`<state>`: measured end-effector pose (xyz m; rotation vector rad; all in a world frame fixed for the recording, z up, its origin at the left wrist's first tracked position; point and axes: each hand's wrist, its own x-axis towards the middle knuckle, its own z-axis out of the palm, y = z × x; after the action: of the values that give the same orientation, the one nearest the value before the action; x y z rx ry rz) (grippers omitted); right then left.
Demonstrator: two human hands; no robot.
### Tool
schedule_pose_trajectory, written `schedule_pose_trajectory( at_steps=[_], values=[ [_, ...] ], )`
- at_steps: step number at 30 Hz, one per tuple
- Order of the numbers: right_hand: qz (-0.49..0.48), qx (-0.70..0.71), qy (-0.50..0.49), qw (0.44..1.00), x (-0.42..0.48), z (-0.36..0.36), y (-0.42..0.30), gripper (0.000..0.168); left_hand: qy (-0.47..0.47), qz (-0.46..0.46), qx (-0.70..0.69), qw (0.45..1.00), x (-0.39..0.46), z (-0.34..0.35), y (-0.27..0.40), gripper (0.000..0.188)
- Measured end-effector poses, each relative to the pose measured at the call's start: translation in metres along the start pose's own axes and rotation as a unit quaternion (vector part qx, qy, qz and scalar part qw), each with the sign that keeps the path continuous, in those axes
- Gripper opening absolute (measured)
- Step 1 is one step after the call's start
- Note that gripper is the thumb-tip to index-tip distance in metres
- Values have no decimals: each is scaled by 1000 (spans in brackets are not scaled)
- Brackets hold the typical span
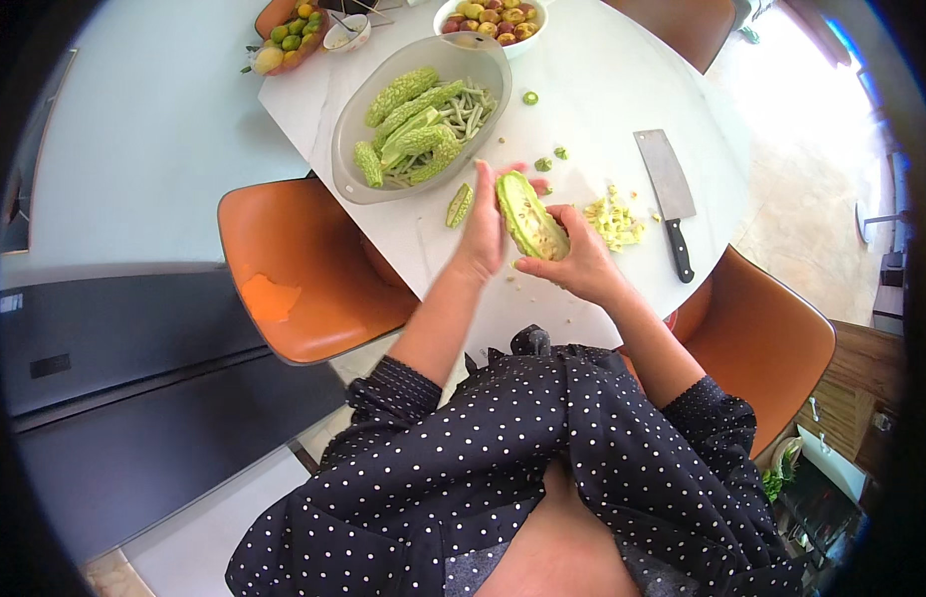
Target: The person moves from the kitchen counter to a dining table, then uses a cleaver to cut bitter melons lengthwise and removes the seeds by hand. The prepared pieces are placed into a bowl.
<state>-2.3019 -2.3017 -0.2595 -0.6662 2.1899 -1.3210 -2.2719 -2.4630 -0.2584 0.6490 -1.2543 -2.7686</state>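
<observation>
My right hand point(582, 257) grips a halved bitter melon point(532, 220), its cut face with pith and seeds showing. Against the melon's left side rests my left hand point(490, 216), fingers extended and partly hidden behind it. A smaller bitter melon piece point(459, 205) lies on the table just left of that hand. Beyond, a translucent plastic basin point(347, 168) holds several bitter melon pieces point(403, 95) and cut green beans point(466, 112). Scooped pith and seeds point(613, 222) lie in a pile right of my hands, and a cleaver point(668, 179) with a black handle lies farther right.
Cut melon ends point(543, 164) and loose seeds are scattered on the white table point(582, 82). A bowl of reddish-green fruit point(500, 22), a small bowl point(347, 33) and a basket of citrus fruit point(291, 37) stand at the far side. Orange chairs point(321, 298) flank the table.
</observation>
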Motion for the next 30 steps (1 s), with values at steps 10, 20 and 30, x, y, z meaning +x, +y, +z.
schedule_pose_trajectory(
  at_steps=[10,20,30],
  values=[
    [136,337,-3,931,-8,-24,-33,59,-13,280,242,929,-21,42,-36,80],
    [152,378,23,913,7,-8,-6,57,-59,410,325,850,-15,51,-38,57],
    [113,329,56,936,28,1,6,36,-48,417,364,831,-2,50,-42,39]
  ],
)
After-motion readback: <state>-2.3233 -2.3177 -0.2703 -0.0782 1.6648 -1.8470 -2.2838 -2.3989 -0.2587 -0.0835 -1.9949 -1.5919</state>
